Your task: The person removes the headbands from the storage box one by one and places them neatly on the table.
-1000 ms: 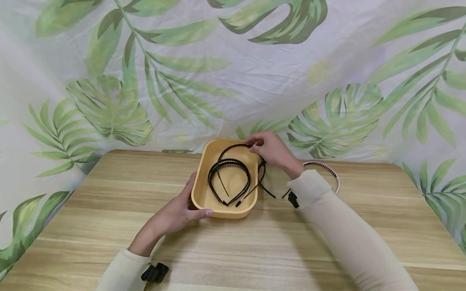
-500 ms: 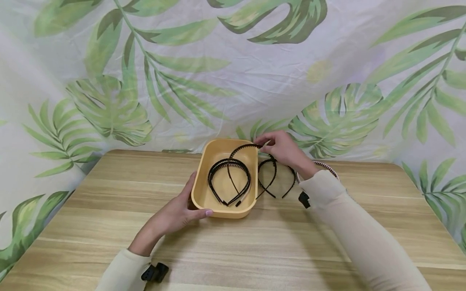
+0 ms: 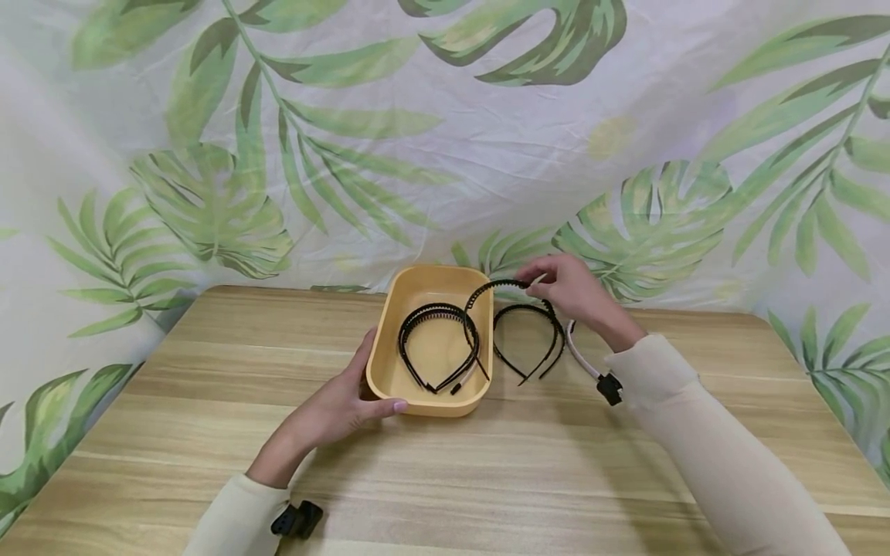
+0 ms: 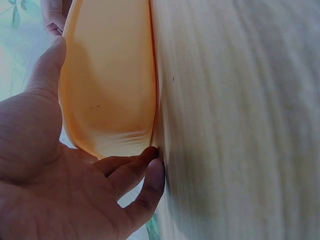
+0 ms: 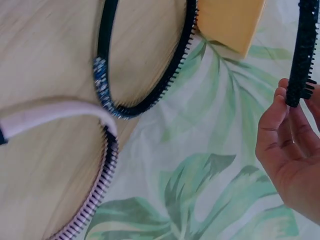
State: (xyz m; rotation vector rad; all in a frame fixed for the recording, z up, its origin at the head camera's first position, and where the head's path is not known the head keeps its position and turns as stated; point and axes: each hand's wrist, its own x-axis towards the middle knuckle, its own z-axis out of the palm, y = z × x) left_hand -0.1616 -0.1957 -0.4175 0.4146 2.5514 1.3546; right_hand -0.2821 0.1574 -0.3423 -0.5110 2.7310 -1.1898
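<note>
My right hand (image 3: pixel 580 292) pinches a black toothed headband (image 3: pixel 497 283) at the top of its arc, over the right rim of the box. The right wrist view shows this headband (image 5: pixel 303 47) between thumb and fingers. My left hand (image 3: pixel 335 408) grips the near left corner of the yellow plastic box (image 3: pixel 445 411), thumb on the front rim and fingers along the left wall. Inside the box lie several black headbands (image 3: pixel 405 349), overlapping. The left wrist view shows the box's outer wall (image 4: pixel 110 65) beside the tabletop.
Right of the box, a black headband (image 3: pixel 518 308) with a glittery patch (image 5: pixel 101 82) lies on the wooden table (image 3: pixel 445 486). A pale pink headband (image 3: pixel 581 357) lies farther right, partly behind the right arm. A leaf-print cloth (image 3: pixel 487 154) hangs along the back edge.
My right hand has moved right with the pinched black headband, from over the box to its right rim. The headband on the table shows more fully. The left hand and box have stayed put.
</note>
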